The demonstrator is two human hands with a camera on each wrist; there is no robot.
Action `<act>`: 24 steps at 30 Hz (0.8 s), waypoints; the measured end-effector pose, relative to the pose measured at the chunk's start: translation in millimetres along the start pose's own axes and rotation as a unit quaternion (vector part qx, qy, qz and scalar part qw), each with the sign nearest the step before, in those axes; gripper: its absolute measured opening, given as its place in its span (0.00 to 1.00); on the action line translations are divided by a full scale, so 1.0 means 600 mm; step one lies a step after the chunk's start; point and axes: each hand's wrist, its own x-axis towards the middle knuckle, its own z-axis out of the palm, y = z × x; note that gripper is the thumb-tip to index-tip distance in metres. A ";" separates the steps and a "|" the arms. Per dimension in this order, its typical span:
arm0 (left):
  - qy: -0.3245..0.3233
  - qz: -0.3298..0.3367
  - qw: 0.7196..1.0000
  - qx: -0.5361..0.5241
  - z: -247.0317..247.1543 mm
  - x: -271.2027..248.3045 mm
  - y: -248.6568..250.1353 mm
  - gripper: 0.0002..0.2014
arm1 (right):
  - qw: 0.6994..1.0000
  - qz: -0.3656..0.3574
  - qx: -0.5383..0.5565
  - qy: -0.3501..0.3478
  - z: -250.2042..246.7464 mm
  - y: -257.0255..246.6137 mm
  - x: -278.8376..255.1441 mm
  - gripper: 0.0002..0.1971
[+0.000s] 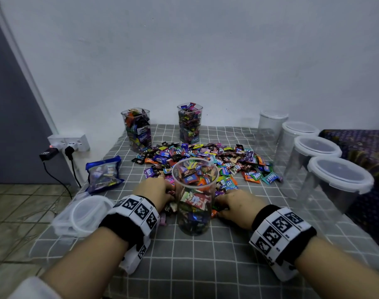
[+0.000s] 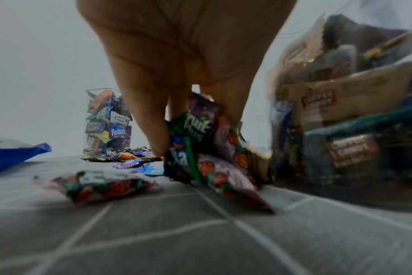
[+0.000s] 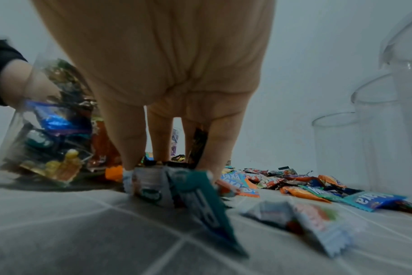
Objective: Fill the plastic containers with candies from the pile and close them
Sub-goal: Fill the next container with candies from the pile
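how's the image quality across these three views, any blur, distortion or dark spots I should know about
Head view: dim, even light, wide-angle bending at the edges, and the candy pile reads sharp. Left wrist view: the near container is smeared by blur, while the far filled container stays legible. Right wrist view: the candies under the right hand are soft, and the cloth in the foreground is blurred.
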 end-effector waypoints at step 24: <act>0.139 -0.034 0.987 -0.069 -0.005 -0.023 -0.003 0.13 | 0.996 -0.005 0.022 0.089 0.000 0.003 -0.008 0.15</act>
